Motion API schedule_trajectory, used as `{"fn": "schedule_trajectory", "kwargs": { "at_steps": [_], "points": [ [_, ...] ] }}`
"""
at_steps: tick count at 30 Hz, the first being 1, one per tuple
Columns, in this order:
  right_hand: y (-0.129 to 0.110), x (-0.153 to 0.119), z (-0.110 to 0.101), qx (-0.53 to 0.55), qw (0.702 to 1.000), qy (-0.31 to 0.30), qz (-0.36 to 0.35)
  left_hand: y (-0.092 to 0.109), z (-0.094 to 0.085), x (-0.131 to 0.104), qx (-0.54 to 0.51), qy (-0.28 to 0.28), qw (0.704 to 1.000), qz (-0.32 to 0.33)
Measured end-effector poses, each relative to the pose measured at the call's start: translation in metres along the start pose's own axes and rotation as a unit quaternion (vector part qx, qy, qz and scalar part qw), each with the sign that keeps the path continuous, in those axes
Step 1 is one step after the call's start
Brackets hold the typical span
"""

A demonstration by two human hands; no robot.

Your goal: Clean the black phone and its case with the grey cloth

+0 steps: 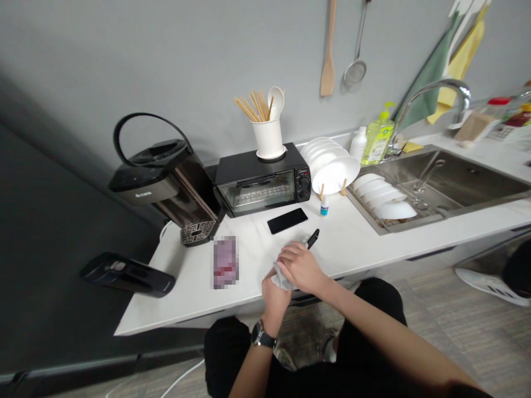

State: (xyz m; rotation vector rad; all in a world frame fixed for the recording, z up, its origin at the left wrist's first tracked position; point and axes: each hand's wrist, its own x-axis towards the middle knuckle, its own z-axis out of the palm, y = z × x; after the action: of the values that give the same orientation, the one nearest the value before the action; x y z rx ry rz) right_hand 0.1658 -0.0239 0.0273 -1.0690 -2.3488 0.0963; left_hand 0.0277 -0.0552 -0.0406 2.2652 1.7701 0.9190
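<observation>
Both hands meet at the front edge of the white counter point(249, 276). My left hand point(275, 293), with a watch on its wrist, is closed around a crumpled pale grey-white item point(282, 276). My right hand point(299, 266) lies over the same item from the right, fingers bent together against it. Just beyond the right hand a black object point(313, 239) rests on the counter, partly hidden by that hand. A black phone point(287, 220) lies behind the hands, and a small blue-and-white bottle point(324, 206) stands to its right.
A black toaster oven point(261, 185) bears a white utensil holder point(267, 137). To the left are a water dispenser point(166, 182), a dark flask point(128, 275) and a blurred-out flat item point(225, 262). On the right are plates point(336, 174) and a sink point(448, 177) with bowls.
</observation>
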Motion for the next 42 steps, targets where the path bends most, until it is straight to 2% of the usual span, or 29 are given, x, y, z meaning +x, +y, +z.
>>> {"fn": "schedule_trajectory", "kwargs": {
  "at_steps": [7,10,12,14,18,20,23,28,31,33,36,39,40,42],
  "points": [
    [0.083,0.002,-0.03,-0.043,0.993,0.001,0.108,0.013,-0.011,0.007,-0.05,0.016,0.997,0.056],
    [0.097,0.005,-0.032,-0.044,0.991,0.002,0.122,0.014,-0.012,0.008,-0.057,0.023,0.996,0.057],
    [0.086,0.008,-0.026,-0.044,0.991,0.002,0.126,0.013,-0.011,0.008,-0.049,0.02,0.997,0.049],
    [0.06,0.009,-0.015,-0.039,0.993,-0.001,0.111,0.01,-0.008,0.007,-0.027,0.013,0.999,0.031],
    [0.002,0.006,0.003,-0.01,1.0,-0.016,0.021,0.002,-0.001,0.004,0.012,-0.006,1.0,0.003],
    [-0.011,0.003,0.005,-0.005,1.0,-0.018,-0.007,0.0,0.002,0.002,0.013,-0.017,1.0,0.005],
    [0.003,-0.001,-0.006,-0.009,0.999,-0.03,-0.011,0.0,0.0,0.001,0.018,-0.022,1.0,0.004],
    [0.076,0.0,-0.034,-0.04,0.995,-0.027,0.092,0.012,-0.012,0.005,-0.031,-0.016,0.999,0.026],
    [0.098,0.003,-0.04,-0.037,0.993,-0.024,0.107,0.016,-0.014,0.008,-0.055,0.0,0.998,0.039],
    [0.089,0.006,-0.034,-0.033,0.994,-0.016,0.108,0.016,-0.012,0.008,-0.042,0.005,0.999,0.028],
    [0.046,0.006,-0.015,-0.025,0.996,0.001,0.081,0.011,-0.006,0.006,-0.004,-0.007,1.0,-0.007],
    [0.006,0.001,0.001,-0.012,1.0,-0.004,0.019,0.005,-0.001,0.004,0.023,-0.026,0.999,-0.024],
    [0.001,0.0,0.002,-0.013,1.0,-0.01,0.002,0.004,-0.001,0.003,0.025,-0.03,0.999,-0.023],
    [0.008,-0.002,-0.003,-0.028,0.999,-0.026,-0.003,0.005,-0.002,0.004,0.028,-0.034,0.999,-0.019]
  ]
}}
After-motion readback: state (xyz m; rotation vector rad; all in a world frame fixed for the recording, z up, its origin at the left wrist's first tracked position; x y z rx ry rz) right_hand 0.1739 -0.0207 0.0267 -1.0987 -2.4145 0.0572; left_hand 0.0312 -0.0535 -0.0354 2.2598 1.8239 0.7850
